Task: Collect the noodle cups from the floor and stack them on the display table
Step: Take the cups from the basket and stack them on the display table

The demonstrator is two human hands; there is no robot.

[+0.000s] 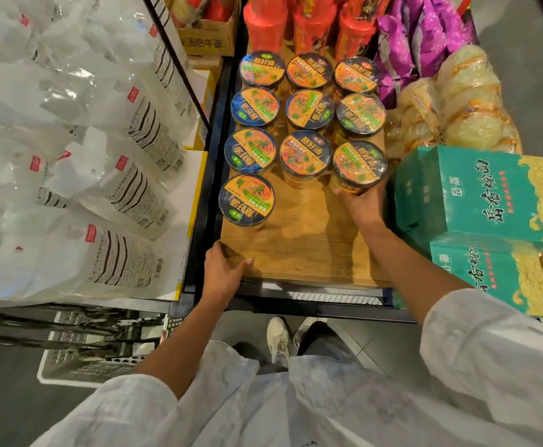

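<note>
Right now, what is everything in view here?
noodle cups: ten, orange-and-blue lids, in rows on the table
display table: one, wooden top
red cups: several, far end
purple packets: several, far right
pale noodle bundles: several, right
green boxes: two, stacked, right
white bags: many, left shelf
white basket: one, floor
left hand: rests on table edge
right hand: grips the nearest right cup

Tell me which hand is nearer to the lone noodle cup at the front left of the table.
Left. The left hand rests on the table edge just below that cup; the right hand is farther right, holding another cup.
</note>
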